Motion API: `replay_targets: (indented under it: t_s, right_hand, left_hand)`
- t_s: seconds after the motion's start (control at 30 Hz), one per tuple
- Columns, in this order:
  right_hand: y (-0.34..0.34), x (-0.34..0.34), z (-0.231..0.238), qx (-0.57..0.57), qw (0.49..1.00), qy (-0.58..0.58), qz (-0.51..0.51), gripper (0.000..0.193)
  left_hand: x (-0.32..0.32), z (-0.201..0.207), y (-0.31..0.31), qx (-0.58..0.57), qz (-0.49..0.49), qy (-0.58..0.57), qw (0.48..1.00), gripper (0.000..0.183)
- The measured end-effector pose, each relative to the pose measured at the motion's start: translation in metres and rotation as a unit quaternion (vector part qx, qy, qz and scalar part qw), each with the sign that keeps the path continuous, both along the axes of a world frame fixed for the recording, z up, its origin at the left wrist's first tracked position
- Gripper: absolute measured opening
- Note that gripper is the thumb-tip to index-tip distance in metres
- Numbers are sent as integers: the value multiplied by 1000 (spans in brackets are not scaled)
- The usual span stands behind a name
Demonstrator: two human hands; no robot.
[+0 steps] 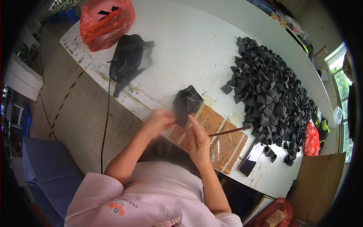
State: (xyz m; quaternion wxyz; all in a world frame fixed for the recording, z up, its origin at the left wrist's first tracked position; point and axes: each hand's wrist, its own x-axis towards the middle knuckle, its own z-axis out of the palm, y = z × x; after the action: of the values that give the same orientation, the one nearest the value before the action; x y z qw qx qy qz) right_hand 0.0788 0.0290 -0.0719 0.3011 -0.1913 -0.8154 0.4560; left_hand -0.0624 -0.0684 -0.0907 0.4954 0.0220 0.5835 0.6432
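Note:
A small flat black piece [181, 118], apparently fabric, stands between my hands at the table's near edge. My right hand [199, 140] pinches its right side with the fingertips. My left hand [160, 121] is at its left side, curled but smeared by motion, so its grip is unclear. Just beyond lies a small heap of black pieces [193, 101], partly hidden by the held one. A thin brown stick [230, 131] with a dark end sticks out to the right from behind my right hand; whether that hand holds it I cannot tell.
A brown taped board [227, 151] lies under my right hand, with a phone [251, 159] beside it. A large pile of folded black pieces [270, 90] covers the table's right side. Far left are a black mesh item [126, 56] and a red plastic bag [100, 32]. A cable [106, 132] hangs down.

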Motion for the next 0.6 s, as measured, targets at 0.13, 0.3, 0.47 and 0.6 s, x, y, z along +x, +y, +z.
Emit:
replay_targets:
  t_s: [0.13,0.3,0.47,0.6]
  right_hand:
    - [8,-17,-10,-92,995,1,35,17]
    - [18,-27,-10,-74,997,10,8,11]
    - [24,-31,-8,-143,989,-28,15,11]
    - [22,-34,3,-171,982,-75,24,9]
  left_hand:
    - [2,-7,-1,29,-35,-58,997,4]
    - [5,-6,3,52,6,141,989,11]
    - [4,27,1,46,-74,327,941,16]
    - [6,29,2,42,-75,435,897,11]
